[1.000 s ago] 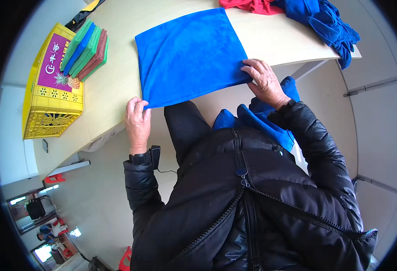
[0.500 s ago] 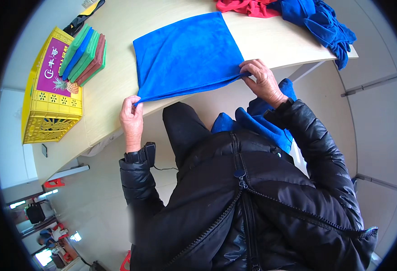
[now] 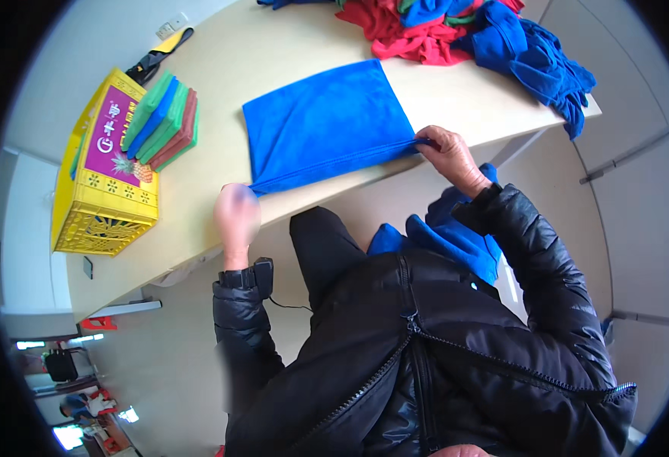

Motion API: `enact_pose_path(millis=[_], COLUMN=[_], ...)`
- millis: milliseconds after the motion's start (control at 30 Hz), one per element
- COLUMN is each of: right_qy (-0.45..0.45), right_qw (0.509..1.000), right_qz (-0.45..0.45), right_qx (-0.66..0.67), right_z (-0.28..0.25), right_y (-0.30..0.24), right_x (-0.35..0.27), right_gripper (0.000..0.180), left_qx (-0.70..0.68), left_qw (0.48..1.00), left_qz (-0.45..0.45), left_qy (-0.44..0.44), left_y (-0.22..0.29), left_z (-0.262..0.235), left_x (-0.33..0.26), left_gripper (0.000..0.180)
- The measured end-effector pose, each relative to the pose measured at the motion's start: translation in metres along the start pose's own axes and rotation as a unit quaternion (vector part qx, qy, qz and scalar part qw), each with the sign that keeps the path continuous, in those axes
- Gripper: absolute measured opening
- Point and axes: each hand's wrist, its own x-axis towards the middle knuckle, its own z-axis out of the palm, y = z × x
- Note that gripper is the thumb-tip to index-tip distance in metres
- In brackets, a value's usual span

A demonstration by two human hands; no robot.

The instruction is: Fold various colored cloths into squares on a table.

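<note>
A blue cloth (image 3: 327, 122) lies flat on the table, folded, with its near edge turned up in a narrow strip. My right hand (image 3: 449, 156) pinches the right end of that strip between thumb and fingers. At the near left corner of the cloth is my left hand (image 3: 237, 217); its fingers are blurred, but the strip runs taut up to it, so it appears to hold that corner. More blue cloth (image 3: 449, 228) hangs over my lap below the table edge.
A yellow plastic crate (image 3: 106, 217) stands on the left of the pale table (image 3: 197, 236). Folded green, blue and brown cloths (image 3: 163, 122) lean beside it. A loose heap of red and blue cloths (image 3: 426, 38) covers the far right. Near the crate lies a small dark flat object (image 3: 88, 267).
The cloth's near edge, loose and layered before, now lies turned up in a strip on the table. Both hands keep to its near corners. My view has tilted, showing more of the heap.
</note>
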Motion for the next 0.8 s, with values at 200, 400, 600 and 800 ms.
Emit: enact_pose_path(millis=[200,400,600,800], right_qy=[-0.030,0.042,0.043,0.003], right_qw=[0.975,0.971,0.982,0.997], right_qz=[0.059,-0.120,-0.161,-0.073], right_qx=[0.214,0.202,0.092,0.030], right_z=[-0.057,-0.145,-0.211,-0.193], right_y=[-0.036,-0.130,-0.175,-0.153], right_x=[0.077,0.141,0.156,0.179], right_gripper=[0.013,0.012,0.012,0.012], left_qx=[0.003,0.040,0.056,0.126], left_qw=[0.998,0.967,0.968,0.973], left_qz=[0.066,0.249,0.245,0.191], left_qy=[0.003,0.017,0.006,-0.041], left_y=[0.095,0.242,0.291,0.259], left_z=[-0.015,-0.021,-0.040,-0.043], left_x=[0.066,0.103,0.100,0.124], left_gripper=[0.009,0.010,0.010,0.014])
